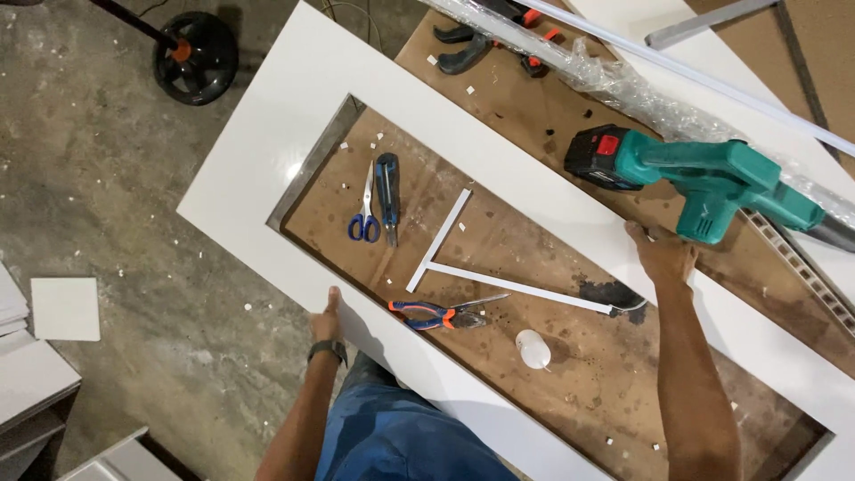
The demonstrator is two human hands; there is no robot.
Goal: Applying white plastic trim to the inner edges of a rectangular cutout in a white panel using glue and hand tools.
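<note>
- The white frame (294,116), a flat panel with a long rectangular cut-out, lies slantwise on a brown bench (525,98), its upper-left corner jutting out over the concrete floor (98,178).
- The left hand (327,321) grips the frame's near rail at its outer edge, thumb up on the white face and fingers hidden underneath; a dark watch (328,349) sits on that wrist.
- The right hand (661,254) is closed over the far rail, fingers curled over its outer edge, just beside the drill.
- Inside the cut-out, on the bench: blue-handled scissors (365,209) and a dark knife (387,196) side by side; a white T-shaped strip (445,249) running toward the right hand; orange-and-blue pliers (436,313) near the near rail; a small white cap (533,349) just right of the pliers.
- A teal drill (712,178) with a black-and-red battery lies across the far rail and the bench beyond it.
- Behind the drill, a plastic-wrapped bundle (614,80) runs diagonally, with black-and-orange clamps (485,44) at its upper end.
- On the floor: a black round base (196,55) at the top left, and a white square tile (65,308) at the left.
</note>
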